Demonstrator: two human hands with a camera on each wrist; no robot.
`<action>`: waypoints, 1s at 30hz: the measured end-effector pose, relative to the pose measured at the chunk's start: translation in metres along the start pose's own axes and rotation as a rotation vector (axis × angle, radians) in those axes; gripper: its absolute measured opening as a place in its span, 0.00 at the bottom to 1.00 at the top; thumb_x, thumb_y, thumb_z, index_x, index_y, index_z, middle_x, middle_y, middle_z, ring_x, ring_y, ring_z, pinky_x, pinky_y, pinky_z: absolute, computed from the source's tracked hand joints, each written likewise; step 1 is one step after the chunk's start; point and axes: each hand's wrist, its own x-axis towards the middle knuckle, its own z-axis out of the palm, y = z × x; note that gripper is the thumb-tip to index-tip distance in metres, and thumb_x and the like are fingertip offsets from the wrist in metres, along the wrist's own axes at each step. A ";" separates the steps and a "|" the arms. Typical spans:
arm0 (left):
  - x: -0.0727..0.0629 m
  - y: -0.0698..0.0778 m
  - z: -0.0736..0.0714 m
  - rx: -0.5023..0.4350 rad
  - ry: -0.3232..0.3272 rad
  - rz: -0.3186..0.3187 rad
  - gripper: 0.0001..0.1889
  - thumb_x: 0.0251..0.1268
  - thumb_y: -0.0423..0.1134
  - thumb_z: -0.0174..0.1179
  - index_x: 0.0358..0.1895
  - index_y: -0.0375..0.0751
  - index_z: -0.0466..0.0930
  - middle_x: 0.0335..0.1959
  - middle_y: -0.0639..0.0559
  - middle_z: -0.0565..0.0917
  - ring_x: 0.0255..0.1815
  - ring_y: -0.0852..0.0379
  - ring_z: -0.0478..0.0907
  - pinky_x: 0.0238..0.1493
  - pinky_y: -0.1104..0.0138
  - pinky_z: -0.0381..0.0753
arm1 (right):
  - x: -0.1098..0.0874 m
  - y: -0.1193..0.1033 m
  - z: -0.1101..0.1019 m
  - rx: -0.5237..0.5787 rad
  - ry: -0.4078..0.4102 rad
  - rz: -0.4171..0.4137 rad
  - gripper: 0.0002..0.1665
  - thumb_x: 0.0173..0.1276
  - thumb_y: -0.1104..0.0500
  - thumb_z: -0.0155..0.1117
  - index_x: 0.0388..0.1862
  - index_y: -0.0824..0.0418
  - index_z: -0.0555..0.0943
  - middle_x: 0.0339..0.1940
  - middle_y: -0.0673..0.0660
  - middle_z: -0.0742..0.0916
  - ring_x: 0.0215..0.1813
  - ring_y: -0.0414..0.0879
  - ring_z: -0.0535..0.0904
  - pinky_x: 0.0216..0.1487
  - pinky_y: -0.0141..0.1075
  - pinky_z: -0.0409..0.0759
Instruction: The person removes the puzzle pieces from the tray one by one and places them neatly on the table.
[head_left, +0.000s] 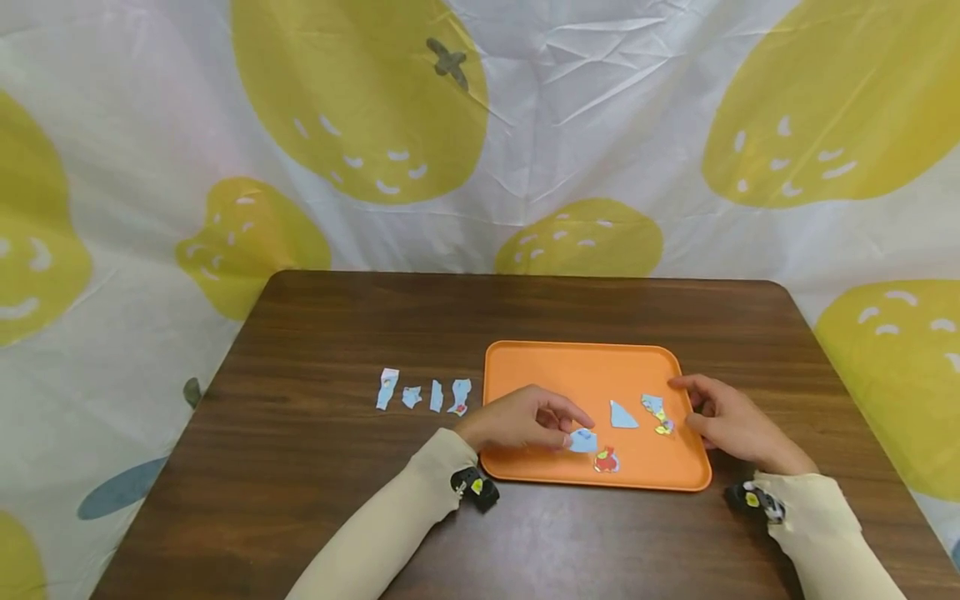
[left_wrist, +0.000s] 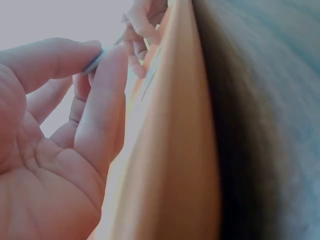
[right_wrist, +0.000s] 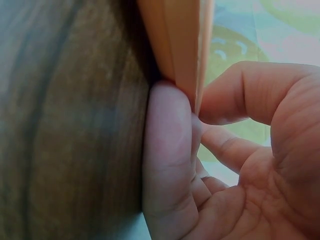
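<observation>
My left hand pinches a light blue scrap of printed paper or card between thumb and fingertip over the orange tray. Its thin edge shows between the fingers in the left wrist view. Just below it on the tray lies a red patterned scrap. To its right are a light blue triangular scrap and a narrow blue, yellow and purple patterned portion. My right hand grips the tray's right rim, with fingers on both sides of the edge.
Left of the tray, several torn-looking scraps stand in a row on the dark wooden table, among them a tall one and a narrow strip. Behind the table hangs a white cloth with yellow fruit prints.
</observation>
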 end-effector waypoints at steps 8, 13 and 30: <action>-0.005 0.013 -0.003 -0.134 0.007 -0.014 0.15 0.69 0.27 0.67 0.57 0.37 0.86 0.46 0.51 0.87 0.37 0.55 0.87 0.44 0.60 0.91 | 0.000 0.000 -0.001 0.004 -0.003 0.006 0.34 0.70 0.67 0.64 0.75 0.63 0.71 0.47 0.62 0.80 0.31 0.45 0.76 0.29 0.38 0.86; -0.007 0.017 -0.003 -0.193 0.057 0.005 0.14 0.66 0.24 0.68 0.53 0.34 0.82 0.46 0.48 0.87 0.37 0.54 0.88 0.45 0.57 0.92 | 0.001 0.001 0.000 -0.001 -0.004 0.011 0.34 0.71 0.67 0.64 0.76 0.63 0.71 0.48 0.62 0.80 0.32 0.45 0.76 0.30 0.38 0.86; -0.039 0.025 -0.032 -0.303 0.230 0.026 0.25 0.68 0.24 0.68 0.67 0.29 0.77 0.44 0.46 0.80 0.36 0.51 0.90 0.48 0.43 0.90 | 0.000 0.002 0.000 -0.010 -0.003 -0.005 0.32 0.73 0.65 0.64 0.76 0.63 0.72 0.47 0.61 0.80 0.31 0.43 0.76 0.30 0.37 0.86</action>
